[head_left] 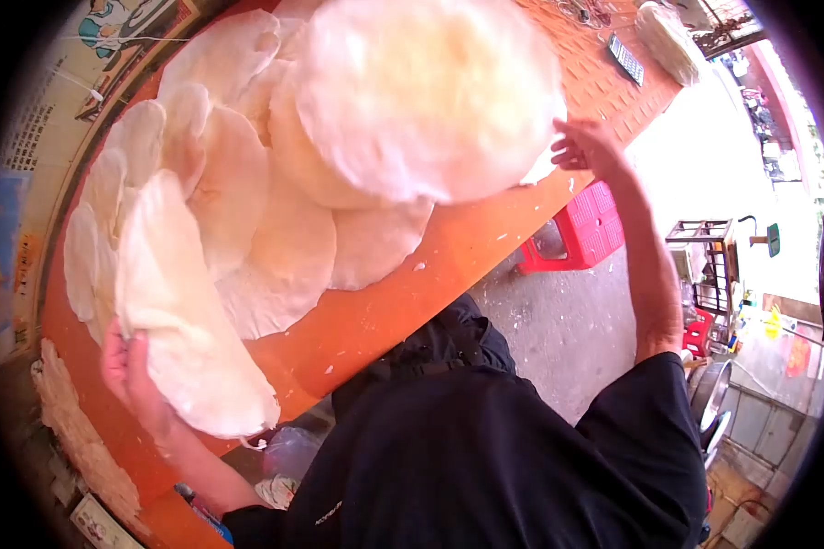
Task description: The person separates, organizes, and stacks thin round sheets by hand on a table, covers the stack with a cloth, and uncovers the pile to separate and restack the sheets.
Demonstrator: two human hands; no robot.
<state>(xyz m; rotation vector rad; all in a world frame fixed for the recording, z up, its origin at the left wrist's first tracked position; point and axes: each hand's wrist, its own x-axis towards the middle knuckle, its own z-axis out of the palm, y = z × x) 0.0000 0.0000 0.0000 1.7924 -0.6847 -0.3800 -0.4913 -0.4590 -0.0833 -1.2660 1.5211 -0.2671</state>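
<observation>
My left hand [135, 368] grips the edge of a thin, pale dough round [189, 311], thumb on the near side. This round hangs as a long, partly folded strip over the table's front edge. Beside the rim of a large stack-like pale dough round [430, 96], my right hand [579, 146] is held with its fingers apart; whether the fingertips touch the rim I cannot tell. Several more thin rounds [233, 197] lie overlapping across the orange table [384, 274] between my hands.
A calculator [625, 59] and a plastic-wrapped bundle [668, 43] lie at the table's far right. Below the edge stands a red plastic stool [588, 227]. A metal rack [705, 265] is farther right. Pale scraps [82, 439] lie along the left edge.
</observation>
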